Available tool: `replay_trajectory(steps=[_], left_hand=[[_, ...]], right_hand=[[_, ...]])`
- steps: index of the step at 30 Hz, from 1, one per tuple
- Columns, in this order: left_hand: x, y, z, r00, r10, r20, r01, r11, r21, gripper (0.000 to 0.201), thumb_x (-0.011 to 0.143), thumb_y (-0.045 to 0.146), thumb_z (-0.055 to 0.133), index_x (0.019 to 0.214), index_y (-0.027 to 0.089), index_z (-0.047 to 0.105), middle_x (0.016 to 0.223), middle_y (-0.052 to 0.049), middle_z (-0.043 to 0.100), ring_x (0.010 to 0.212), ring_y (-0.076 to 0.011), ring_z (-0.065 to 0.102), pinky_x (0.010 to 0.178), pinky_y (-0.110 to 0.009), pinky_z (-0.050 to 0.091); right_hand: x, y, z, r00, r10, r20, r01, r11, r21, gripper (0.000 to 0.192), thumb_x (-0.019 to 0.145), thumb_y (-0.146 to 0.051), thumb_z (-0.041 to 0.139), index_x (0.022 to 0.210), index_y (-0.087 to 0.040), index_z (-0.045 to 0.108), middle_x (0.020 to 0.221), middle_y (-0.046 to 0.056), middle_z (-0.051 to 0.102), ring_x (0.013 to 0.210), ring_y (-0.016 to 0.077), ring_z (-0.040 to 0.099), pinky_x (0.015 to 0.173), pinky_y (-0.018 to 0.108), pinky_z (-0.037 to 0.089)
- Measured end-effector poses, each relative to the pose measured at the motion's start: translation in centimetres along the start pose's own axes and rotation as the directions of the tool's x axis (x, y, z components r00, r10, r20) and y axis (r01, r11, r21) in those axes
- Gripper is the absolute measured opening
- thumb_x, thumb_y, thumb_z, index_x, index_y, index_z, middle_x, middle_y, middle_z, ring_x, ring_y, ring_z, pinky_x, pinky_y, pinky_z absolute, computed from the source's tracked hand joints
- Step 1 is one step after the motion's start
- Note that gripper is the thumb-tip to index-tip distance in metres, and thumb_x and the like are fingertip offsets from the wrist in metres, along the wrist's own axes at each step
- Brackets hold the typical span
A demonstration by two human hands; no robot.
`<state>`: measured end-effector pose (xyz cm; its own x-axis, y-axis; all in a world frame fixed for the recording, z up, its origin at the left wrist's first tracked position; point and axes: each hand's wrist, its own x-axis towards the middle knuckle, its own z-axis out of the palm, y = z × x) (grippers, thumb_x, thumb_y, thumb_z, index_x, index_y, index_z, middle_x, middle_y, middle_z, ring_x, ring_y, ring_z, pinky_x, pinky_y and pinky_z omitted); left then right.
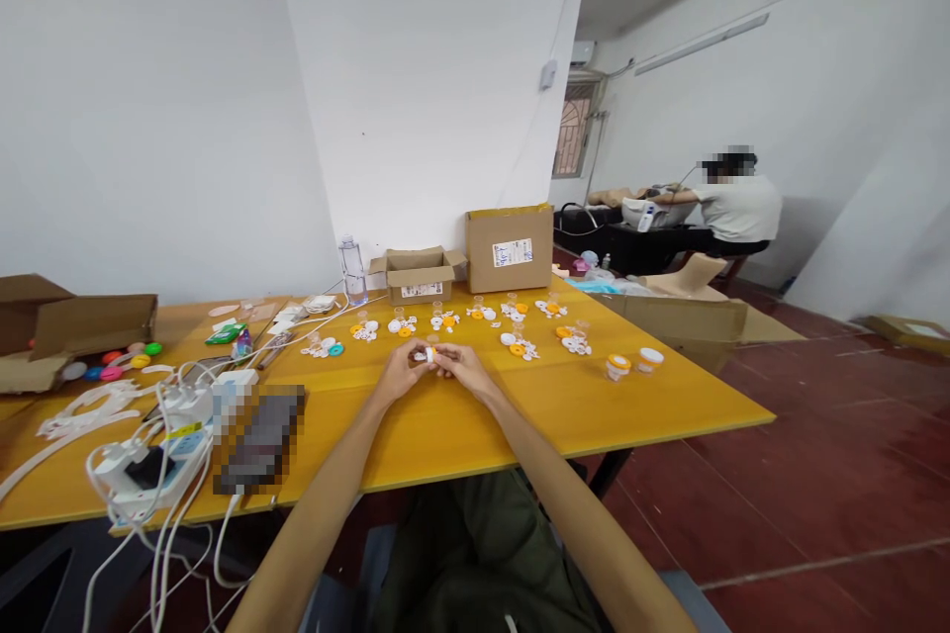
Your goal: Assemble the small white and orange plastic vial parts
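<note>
Both hands meet over the middle of the yellow table (460,435), fingertips pinched together on one small white piece (429,354). The left hand (405,371) closes on it from the nine o'clock side, and the right hand (458,366) closes on it from three o'clock; what kind of part it is stays too small to tell, though it looks like one of the little caps lying nearby. Neither hand is loose or empty: each is curled in a fingertip grasp on that piece, which is held just above the tabletop, not resting on it. To handle such a tiny part well, I would judge that the grip belongs on the fingertips, with the wrists low and near the table so a slip costs little, and with one hand steadying while the other does the turning or pressing. Out from the hands at twelve o'clock runs a row of small clusters of white and orange pieces (512,316), each beside a small clear vial. At two o'clock stand two little pots with orange and white lids (630,363). Farther at twelve are a small open carton (420,275), a taller closed box (509,249) and a clear bottle (353,269). At nine o'clock lie white cables and chargers (159,435). Far off at two o'clock, another person (734,203) sits at a dark desk.
</note>
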<state>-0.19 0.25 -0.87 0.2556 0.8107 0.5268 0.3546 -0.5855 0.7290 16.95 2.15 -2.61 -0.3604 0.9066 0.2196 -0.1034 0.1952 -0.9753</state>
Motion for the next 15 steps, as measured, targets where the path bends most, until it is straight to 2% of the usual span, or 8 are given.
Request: replay_trajectory(steps=[15], left_hand=[[-0.03, 0.47, -0.02, 1.0, 0.009, -0.011, -0.008, 0.999, 0.053, 0.013, 0.077, 0.022, 0.069, 0.09, 0.019, 0.07, 0.087, -0.003, 0.073, 0.08, -0.0174, 0.066, 0.078, -0.031, 0.054]], right_hand=[[-0.13, 0.03, -0.14, 1.0, -0.016, 0.01, 0.016, 1.0, -0.017, 0.042, 0.069, -0.048, 0.076, 0.098, -0.018, 0.077, 0.078, 0.006, 0.074, 0.063, 0.0135, 0.063, 0.059, 0.025, 0.046]])
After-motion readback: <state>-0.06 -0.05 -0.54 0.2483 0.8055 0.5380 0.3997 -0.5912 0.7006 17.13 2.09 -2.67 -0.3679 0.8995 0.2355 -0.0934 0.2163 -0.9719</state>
